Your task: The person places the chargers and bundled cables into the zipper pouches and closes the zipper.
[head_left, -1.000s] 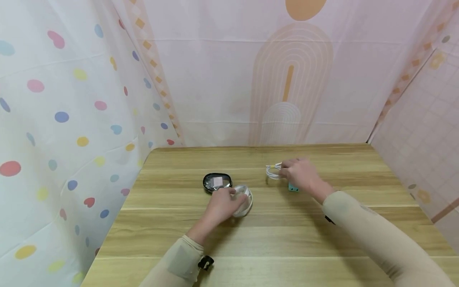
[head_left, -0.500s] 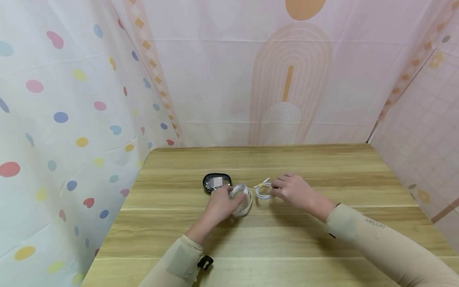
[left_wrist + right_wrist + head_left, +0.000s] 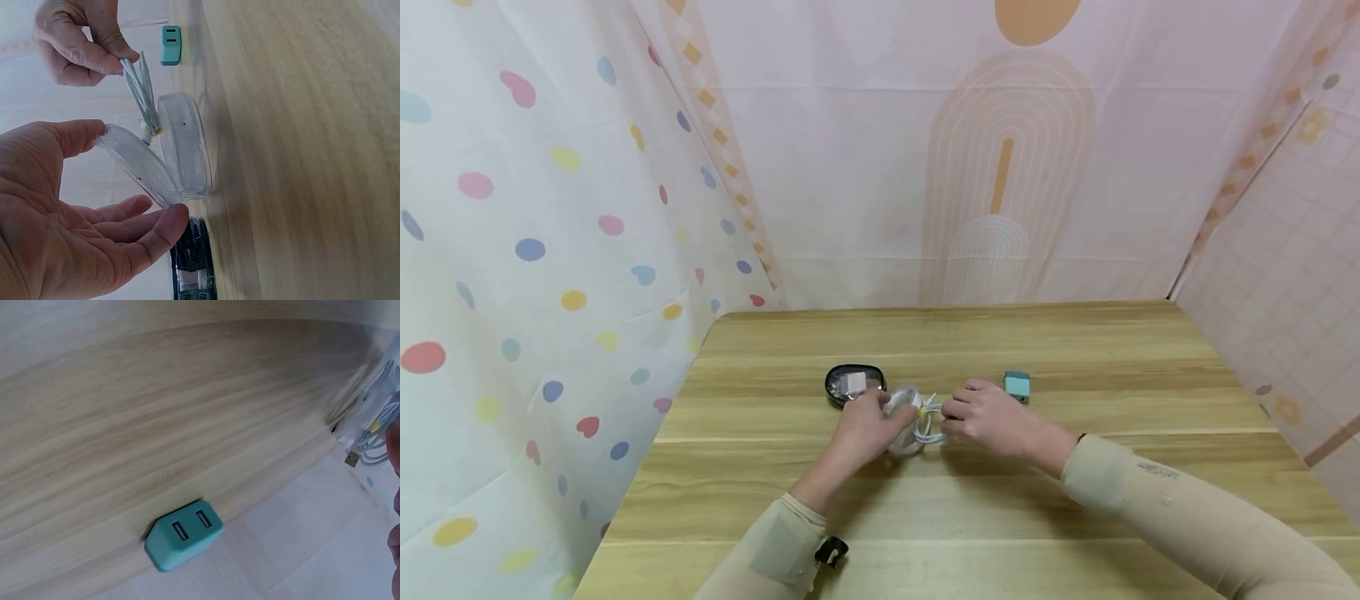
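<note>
A small clear plastic case [image 3: 185, 147] stands unfolded on the table, its two halves spread in a V. My left hand [image 3: 861, 427] holds one half between thumb and fingers, as the left wrist view shows. Between thumb and fingers of my right hand [image 3: 992, 417] is a coiled white USB cable [image 3: 139, 90] with a yellow tie. The coil's lower end hangs at the mouth of the case, between the two halves. In the right wrist view only the fingertips [image 3: 394, 450] show at the edge, beside the cable's metal plug [image 3: 352, 459].
A teal two-port USB charger [image 3: 1017, 386] sits on the wooden table [image 3: 760, 475], behind and right of my right hand. Just behind my left hand lies a black oval case [image 3: 855, 382] with a see-through top and a pale item inside. Patterned curtains [image 3: 850, 167] enclose the table.
My right hand has brought the cable from beside the charger leftward and nearer, to the clear case. The charger is uncovered now. My left hand has stayed in place on the case.
</note>
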The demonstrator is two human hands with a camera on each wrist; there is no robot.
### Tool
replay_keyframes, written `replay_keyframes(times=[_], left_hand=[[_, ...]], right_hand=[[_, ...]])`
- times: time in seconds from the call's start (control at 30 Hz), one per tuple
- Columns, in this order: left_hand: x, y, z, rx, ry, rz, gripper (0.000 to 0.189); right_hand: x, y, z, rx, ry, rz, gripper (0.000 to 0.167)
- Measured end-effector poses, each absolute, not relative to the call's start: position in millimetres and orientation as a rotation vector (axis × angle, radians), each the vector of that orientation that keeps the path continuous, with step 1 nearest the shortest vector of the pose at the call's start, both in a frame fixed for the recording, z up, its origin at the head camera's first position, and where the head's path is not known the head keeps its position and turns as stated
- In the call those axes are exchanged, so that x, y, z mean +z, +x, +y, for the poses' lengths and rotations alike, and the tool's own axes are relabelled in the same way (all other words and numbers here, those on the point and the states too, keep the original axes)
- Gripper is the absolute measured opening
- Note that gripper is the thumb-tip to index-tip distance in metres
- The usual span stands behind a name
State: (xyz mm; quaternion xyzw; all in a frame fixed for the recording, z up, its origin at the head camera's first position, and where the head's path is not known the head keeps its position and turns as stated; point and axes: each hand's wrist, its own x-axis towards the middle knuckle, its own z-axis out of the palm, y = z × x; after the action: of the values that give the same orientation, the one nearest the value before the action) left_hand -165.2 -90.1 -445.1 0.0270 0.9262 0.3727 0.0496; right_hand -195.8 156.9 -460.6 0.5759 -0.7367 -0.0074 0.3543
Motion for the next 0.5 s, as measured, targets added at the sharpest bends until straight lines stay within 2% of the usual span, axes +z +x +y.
replay_keyframes(times=[0.5], left_hand=[[-447,-166,-92,1.146,0.136,2.795,0.068]], right_hand=[[-471,-202,144,0.020,1.499,-1.950,0.014]])
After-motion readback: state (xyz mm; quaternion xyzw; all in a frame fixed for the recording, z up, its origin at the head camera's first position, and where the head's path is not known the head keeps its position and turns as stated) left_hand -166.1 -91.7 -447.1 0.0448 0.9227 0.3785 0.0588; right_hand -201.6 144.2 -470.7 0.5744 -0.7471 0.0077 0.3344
